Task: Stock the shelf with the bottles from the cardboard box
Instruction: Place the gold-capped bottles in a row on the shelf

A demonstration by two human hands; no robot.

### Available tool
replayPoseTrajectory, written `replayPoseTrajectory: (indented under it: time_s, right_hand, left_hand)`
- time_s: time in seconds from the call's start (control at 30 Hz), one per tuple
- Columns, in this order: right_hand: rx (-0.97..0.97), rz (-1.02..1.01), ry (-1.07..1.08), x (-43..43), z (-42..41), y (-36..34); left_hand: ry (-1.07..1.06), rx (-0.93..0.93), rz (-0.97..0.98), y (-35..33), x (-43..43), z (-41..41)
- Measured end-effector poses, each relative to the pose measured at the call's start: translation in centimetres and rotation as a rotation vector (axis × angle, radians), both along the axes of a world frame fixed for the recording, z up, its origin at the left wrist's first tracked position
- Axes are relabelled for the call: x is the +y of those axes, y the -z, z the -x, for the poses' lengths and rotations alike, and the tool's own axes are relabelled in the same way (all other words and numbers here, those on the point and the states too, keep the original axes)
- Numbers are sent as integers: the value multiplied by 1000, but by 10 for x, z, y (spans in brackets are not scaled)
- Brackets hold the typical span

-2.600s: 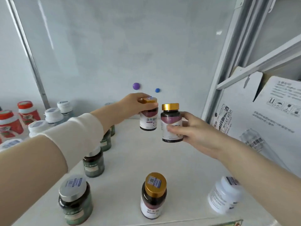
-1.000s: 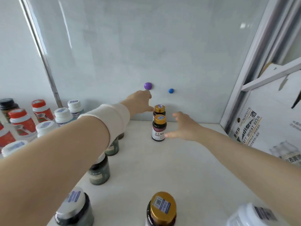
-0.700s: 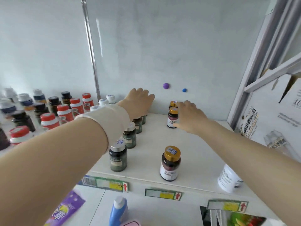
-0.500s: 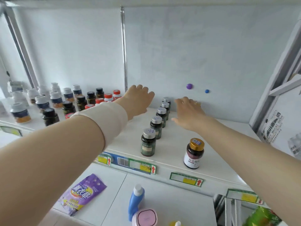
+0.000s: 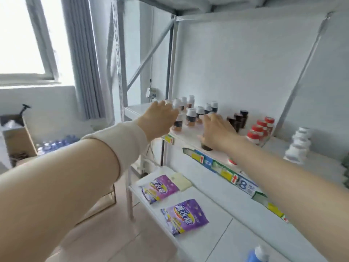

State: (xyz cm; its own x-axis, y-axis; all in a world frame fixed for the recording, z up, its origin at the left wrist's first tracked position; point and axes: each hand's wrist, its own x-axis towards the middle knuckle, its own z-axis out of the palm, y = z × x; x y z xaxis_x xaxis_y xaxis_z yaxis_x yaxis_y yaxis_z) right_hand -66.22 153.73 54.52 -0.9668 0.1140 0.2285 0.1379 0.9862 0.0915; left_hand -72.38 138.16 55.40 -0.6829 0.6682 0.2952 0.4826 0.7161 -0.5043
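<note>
White and low, the lower board (image 5: 217, 233) is closest. It carries two purple bags (image 5: 187, 216) near its left end and a blue bottle (image 5: 257, 253) nearer the camera.

Above it runs the front edge of the shelf (image 5: 226, 173), with little price tags (image 5: 197, 157) stuck along it. Both hands reach out over this shelf. The left hand (image 5: 160, 120) has straight fingers and holds nothing. It is just in front of the white-capped bottles (image 5: 190, 113) near the left end. The right hand (image 5: 217, 129) is spread flat and holds nothing too. A dark bottle (image 5: 206, 147) stands partly hidden under its wrist, by the front edge.

Farther along stand tall dark bottles (image 5: 238, 118), red-capped bottles (image 5: 258, 129) and white bottles (image 5: 298, 144), in rows going toward the back wall. So a lot of the stocking looks done.

The cardboard box (image 5: 18, 140) is well apart, far left below the window (image 5: 20, 35). I cannot see if bottles are left inside it. With both hands bare, a trip to the box seems to come next.
</note>
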Motion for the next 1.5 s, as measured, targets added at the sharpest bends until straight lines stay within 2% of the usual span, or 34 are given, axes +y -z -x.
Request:
replayPoseTrajectory:
  time_s: [0.17, 0.33, 0.57, 0.7, 0.97, 1.23, 1.5]
  right_hand:
    - [-90, -39, -137, -105, 108, 38]
    - [-184, -110, -272, -182, 208, 86]
    - [-263, -164, -469, -251, 368, 172]
    - [-347, -157, -559, -280, 446, 214]
    - [-512, -251, -696, -337, 579, 281]
    - [-694, -266, -686, -401, 698, 377]
    - [-933, -156, -526, -436, 777, 477]
  left_hand:
    - [-147, -81, 39, 41, -120, 86]
    - [-265, -196, 19, 93, -199, 170]
    - [-420, -291, 61, 161, -272, 301]
    - [-544, -411, 62, 196, -306, 368]
    - [-686, -619, -36, 276, -377, 465]
    - [-710, -794, -96, 379, -454, 581]
    - [-661, -1089, -102, 487, -484, 665]
